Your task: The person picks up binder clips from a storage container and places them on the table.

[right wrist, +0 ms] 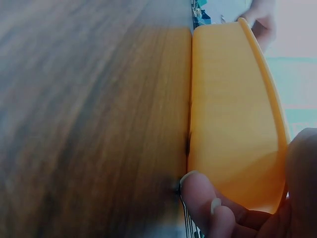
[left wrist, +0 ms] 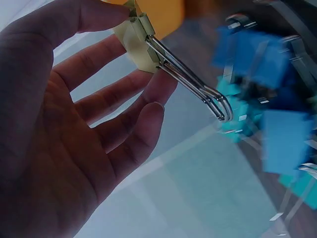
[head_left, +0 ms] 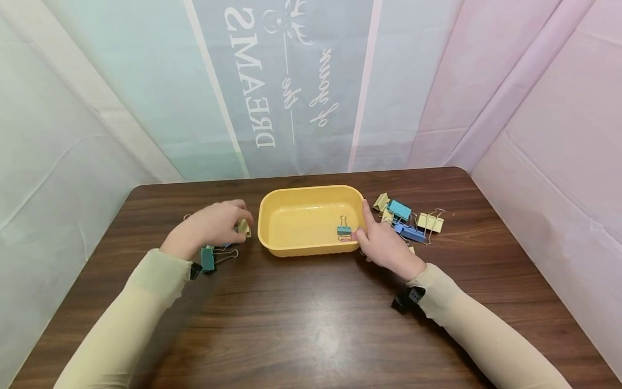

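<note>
My left hand is just left of the yellow plastic tub, pinching a pale yellow binder clip between thumb and fingers. The clip's wire handles point away from the palm in the left wrist view. On the tub's right end, my right hand grips the wall, its fingers against the outside in the right wrist view. A small teal binder clip lies inside the tub near that hand. Below the left hand, a dark green binder clip rests on the table.
Several binder clips lie heaped right of the tub, among them a light blue clip, a darker blue clip and a yellow clip. Blue clips also show, blurred, beside the left hand. Fabric curtains hang behind the brown wooden table.
</note>
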Tool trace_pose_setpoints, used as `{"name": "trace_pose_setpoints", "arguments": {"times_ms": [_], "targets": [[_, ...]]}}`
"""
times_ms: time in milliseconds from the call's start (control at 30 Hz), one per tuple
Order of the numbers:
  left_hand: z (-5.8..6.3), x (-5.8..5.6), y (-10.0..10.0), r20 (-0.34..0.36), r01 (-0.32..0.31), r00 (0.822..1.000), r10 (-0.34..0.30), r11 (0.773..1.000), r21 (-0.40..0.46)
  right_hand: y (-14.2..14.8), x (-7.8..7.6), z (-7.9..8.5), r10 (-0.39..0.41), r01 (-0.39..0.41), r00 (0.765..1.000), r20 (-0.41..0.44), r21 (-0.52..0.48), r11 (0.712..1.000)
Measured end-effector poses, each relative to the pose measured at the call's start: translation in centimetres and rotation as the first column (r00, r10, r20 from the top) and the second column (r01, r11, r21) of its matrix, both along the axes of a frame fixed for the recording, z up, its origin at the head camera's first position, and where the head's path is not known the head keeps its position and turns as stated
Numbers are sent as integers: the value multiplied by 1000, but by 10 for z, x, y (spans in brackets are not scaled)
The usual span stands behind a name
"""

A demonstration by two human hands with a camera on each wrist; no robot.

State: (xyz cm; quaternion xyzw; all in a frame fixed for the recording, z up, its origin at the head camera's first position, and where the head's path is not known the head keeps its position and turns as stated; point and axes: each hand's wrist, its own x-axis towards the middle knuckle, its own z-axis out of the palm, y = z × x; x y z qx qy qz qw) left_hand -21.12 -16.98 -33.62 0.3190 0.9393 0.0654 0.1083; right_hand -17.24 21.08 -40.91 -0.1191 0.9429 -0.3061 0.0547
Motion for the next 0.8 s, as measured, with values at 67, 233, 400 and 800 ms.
{"name": "trace_pose_setpoints", "arguments": {"times_ms": [67,233,400,800], "targets": [[-7,5,-3,16,5,1000,-5,1000,-15,0,0,0,4,-4,1000,6,0,1000],[-19,14,-8,82,-5,997,9,998,-55,1,1,1,9,-9,1000,12,-1,1000],[-25,18,-9,67,-14,998,20,997,-80,1,0,1,5,-4,1000,10,-4,1000],[-26,21,-10,30,9,1000,-6,997,-82,1,1,2,10,-10,1000,3,-15,1000]]}}
